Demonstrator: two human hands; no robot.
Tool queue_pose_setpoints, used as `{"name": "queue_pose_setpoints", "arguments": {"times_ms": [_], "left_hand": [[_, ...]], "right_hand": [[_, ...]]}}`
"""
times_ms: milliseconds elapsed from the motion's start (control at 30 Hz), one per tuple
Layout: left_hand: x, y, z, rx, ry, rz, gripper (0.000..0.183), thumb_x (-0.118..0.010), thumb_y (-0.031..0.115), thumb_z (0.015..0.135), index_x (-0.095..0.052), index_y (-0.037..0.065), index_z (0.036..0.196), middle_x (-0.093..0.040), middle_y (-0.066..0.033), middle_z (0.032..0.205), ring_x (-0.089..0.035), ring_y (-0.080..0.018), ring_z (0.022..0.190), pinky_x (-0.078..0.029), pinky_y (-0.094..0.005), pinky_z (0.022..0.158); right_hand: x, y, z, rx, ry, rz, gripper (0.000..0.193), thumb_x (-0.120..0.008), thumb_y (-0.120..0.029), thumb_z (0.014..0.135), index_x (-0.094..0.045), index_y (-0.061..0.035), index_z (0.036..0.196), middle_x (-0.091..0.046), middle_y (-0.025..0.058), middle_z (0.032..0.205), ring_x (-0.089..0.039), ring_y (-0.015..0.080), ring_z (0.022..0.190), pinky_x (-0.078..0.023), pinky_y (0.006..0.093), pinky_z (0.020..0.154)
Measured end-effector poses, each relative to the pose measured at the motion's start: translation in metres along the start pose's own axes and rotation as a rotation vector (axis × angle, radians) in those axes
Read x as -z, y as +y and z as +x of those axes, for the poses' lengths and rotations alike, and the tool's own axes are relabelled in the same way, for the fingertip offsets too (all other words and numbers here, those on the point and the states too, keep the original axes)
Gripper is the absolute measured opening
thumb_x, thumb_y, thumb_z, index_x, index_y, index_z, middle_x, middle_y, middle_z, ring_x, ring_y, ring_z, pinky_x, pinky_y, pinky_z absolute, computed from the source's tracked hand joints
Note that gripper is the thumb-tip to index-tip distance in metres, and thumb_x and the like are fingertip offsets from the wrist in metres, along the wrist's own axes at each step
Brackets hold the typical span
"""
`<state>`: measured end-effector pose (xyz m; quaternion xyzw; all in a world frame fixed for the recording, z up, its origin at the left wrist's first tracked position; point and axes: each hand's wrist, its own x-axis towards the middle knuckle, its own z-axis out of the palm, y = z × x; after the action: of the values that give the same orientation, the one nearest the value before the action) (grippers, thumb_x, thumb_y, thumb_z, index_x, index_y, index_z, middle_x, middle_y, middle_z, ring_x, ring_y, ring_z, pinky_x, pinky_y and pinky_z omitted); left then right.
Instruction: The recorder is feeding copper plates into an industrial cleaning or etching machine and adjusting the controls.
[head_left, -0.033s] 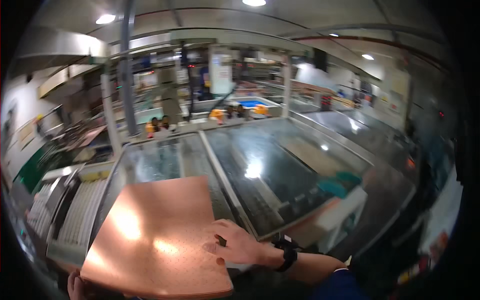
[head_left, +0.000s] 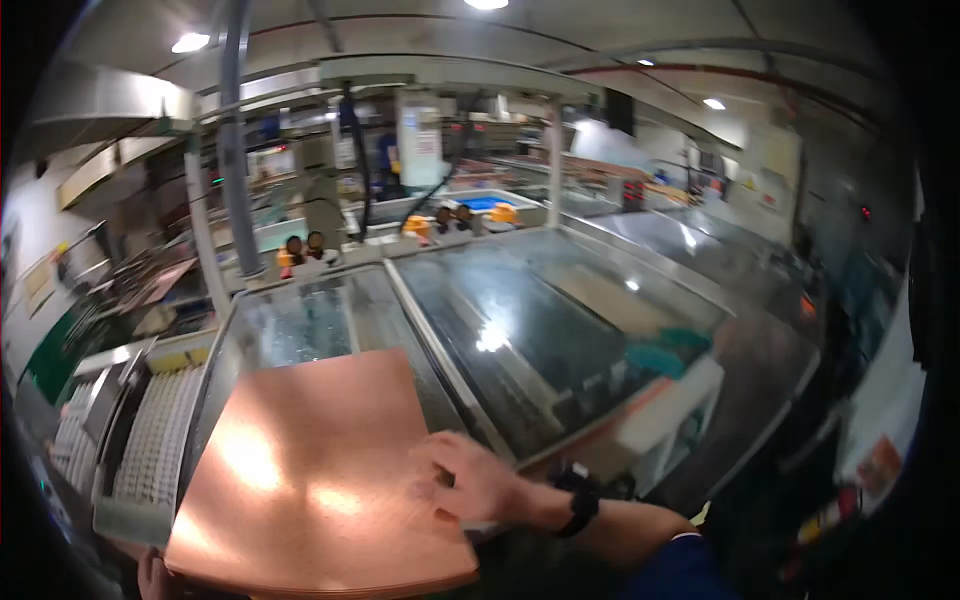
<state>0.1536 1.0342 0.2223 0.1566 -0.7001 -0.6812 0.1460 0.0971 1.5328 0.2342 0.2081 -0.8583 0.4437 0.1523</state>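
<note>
1. Tilting toward the light, the copper-coloured sheet (head_left: 300, 470) fills the lower left of the view, in front of the clear covers of a long machine; whether it rests on a surface or hangs in the hands cannot be told.

2. The left hand (head_left: 152, 577) is at the near left corner. Only some fingers show, so its grip cannot be told; a place at the corner would suit bearing weight from below.

3. The right hand (head_left: 470, 482) is over the right edge, blurred, with its fingers bent and a gap between them and the thumb. It pinches nothing visible, and contact with the sheet is unclear. Being opposite the left hand, it seems well placed to steady that side.

4. Thin lines along the near edge suggest several layers, which may be why both sides are attended to.

5. A roller bed (head_left: 158, 430) lies left of the sheet, its rollers exposed, probably so flat pieces can ride on them.

6. Behind, a smaller clear cover (head_left: 300, 325) and a larger clear cover (head_left: 540, 310) sit either side of a pale rail (head_left: 430, 330), likely enclosing the machine while keeping its inside visible.

7. A teal item (head_left: 655, 360) lies toward the larger cover's right end.
</note>
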Motion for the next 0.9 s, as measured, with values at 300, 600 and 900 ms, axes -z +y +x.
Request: {"name": "queue_pose_setpoints", "arguments": {"times_ms": [300, 600, 900], "left_hand": [[-0.038, 0.039, 0.097, 0.164, -0.771, 0.129, 0.031, -0.066, 0.018, 0.096, -0.061, 0.001, 0.121, -0.062, -0.0023, 0.081, -0.052, -0.0091, 0.061, -0.040, -0.0226, 0.052], [-0.017, 0.043, 0.148, 0.308, -0.713, 0.053, 0.011, -0.057, 0.012, 0.102, -0.059, 0.001, 0.103, -0.064, -0.0054, 0.076, -0.060, -0.0162, 0.058, -0.048, -0.0283, 0.050], [-0.001, 0.017, 0.223, 0.581, -0.569, -0.237, 0.016, -0.053, 0.007, 0.098, -0.053, 0.010, 0.083, -0.051, -0.0011, 0.071, -0.051, -0.0168, 0.056, -0.042, -0.0289, 0.051]], "right_hand": [[-0.014, -0.077, -0.030, -0.457, 0.165, -0.039, 0.025, -0.068, -0.021, 0.094, -0.052, -0.0019, 0.090, -0.046, 0.0035, 0.076, -0.049, 0.0154, 0.072, -0.043, 0.0342, 0.064], [-0.064, -0.105, -0.030, -0.509, 0.170, -0.645, 0.041, -0.064, -0.041, 0.091, -0.060, -0.0012, 0.082, -0.060, 0.0157, 0.094, -0.062, 0.0383, 0.090, -0.050, 0.0472, 0.078], [-0.070, -0.115, -0.019, -0.650, 0.094, -0.804, 0.043, -0.058, -0.045, 0.091, -0.070, -0.0041, 0.090, -0.066, 0.0137, 0.102, -0.066, 0.0359, 0.095, -0.053, 0.0474, 0.081]]}}
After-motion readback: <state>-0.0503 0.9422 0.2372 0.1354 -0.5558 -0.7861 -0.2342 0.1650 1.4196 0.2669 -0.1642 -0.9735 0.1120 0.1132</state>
